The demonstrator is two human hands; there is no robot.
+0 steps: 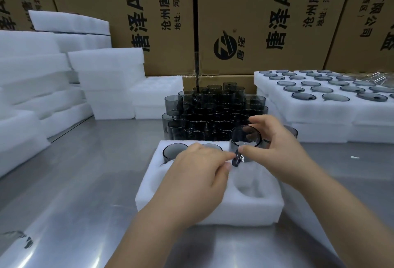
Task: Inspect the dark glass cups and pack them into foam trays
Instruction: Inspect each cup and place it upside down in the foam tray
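Pinching the handle of a cup [245, 139], the left hand [198, 174] meets the right hand [281, 150], whose thumb and fingers curl round the glass. The cup hangs at the far right slot of a tray [213, 210] mid-worktop [85, 171]. Two packed cups [173, 150] fill its other far slots. Loose cups [213, 114] stand just behind, with filled trays [309, 107] toward the right edge.

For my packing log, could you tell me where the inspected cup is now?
Head view, centre-right: the cup is in the right hand, over the near foam tray, before the cup stack.
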